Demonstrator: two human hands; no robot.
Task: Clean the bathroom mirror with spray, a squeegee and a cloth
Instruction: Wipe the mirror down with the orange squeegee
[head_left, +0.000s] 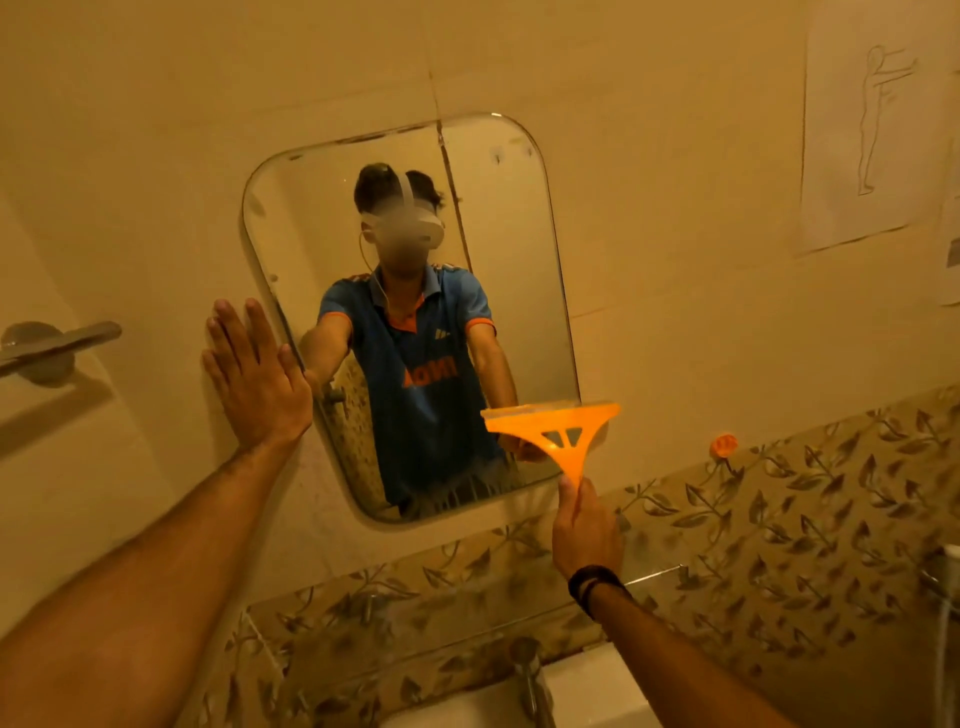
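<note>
The rounded bathroom mirror (509, 270) hangs on the cream wall and reflects a person in a blue shirt. An orange squeegee (558, 426) has its blade against the mirror's lower right part. My right hand (584, 525) grips its handle from below, a dark band on the wrist. My left hand (249, 379) lies flat with fingers spread on the wall, touching the mirror's left edge. No spray bottle or cloth is in view.
A glass shelf (654, 577) runs under the mirror, over the leaf-patterned tiles. Below it are a tap (530, 675) and the white basin (587, 691). A metal towel bar (57, 343) sticks out at left. An orange hook (723, 445) sits on the right wall, and a paper sketch (872, 130) hangs above.
</note>
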